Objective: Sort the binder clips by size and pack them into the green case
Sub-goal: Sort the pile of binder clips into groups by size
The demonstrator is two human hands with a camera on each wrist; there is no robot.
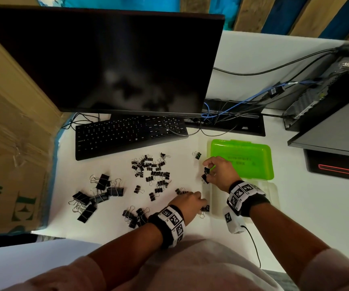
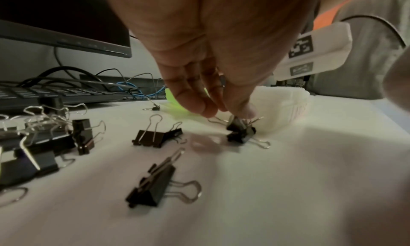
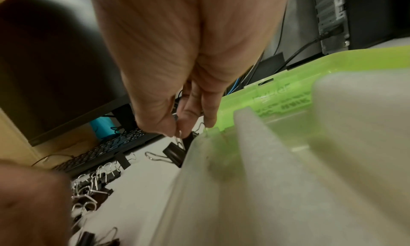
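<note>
The green case (image 1: 242,152) lies open at the right, its clear half (image 1: 272,194) toward me. Black binder clips lie in groups on the white desk: large ones (image 1: 98,194) at the left, small ones (image 1: 152,171) in the middle, medium ones (image 1: 135,217) near my left wrist. My right hand (image 1: 208,169) pinches the wire handle of a medium clip (image 3: 174,153) hanging at the case's left edge. My left hand (image 2: 228,114) pinches the wire of a small clip (image 2: 240,127) that sits on another clip (image 2: 239,137) beside the clear half.
A black keyboard (image 1: 127,135) and a dark monitor (image 1: 110,59) stand behind the clips. A lone clip (image 1: 197,154) lies left of the green half. Cables (image 1: 221,114) and a computer tower (image 1: 326,91) are at the back right. A cardboard box (image 1: 11,154) bounds the left.
</note>
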